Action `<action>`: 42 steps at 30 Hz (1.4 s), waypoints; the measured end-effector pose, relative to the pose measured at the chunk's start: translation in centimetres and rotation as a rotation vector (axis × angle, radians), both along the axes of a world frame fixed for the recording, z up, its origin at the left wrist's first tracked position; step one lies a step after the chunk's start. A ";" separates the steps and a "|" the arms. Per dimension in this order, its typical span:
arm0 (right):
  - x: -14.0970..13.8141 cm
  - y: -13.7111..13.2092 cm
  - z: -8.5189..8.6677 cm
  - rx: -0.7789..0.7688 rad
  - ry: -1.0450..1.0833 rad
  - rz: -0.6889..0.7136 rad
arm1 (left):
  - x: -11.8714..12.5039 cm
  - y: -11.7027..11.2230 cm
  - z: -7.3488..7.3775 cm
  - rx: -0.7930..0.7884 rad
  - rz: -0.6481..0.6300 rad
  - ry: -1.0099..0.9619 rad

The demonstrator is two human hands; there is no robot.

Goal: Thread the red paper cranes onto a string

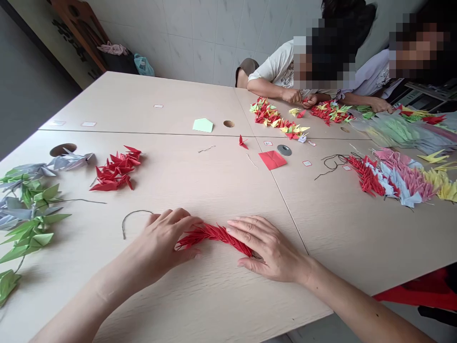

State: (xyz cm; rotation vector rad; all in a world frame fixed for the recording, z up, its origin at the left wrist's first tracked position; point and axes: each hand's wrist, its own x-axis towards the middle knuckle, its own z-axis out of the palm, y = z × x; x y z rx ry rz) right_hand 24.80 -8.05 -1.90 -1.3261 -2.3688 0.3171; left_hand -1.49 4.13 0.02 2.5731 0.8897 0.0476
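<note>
A string of red folded paper cranes lies on the wooden table right in front of me. My left hand pinches its left end, fingers curled around the paper. My right hand presses flat on its right end, fingers stretched out. A thin dark wire curves away just left of my left hand.
A loose pile of red cranes lies to the left, a green and grey crane string at the left edge. A red paper square, a green sheet and coloured crane strings lie further off. Two people sit at the far right with small cranes.
</note>
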 end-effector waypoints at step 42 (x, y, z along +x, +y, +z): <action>-1.4 1.6 2.2 -0.226 0.052 -0.292 | 2.1 -0.2 -1.8 0.178 0.046 -0.205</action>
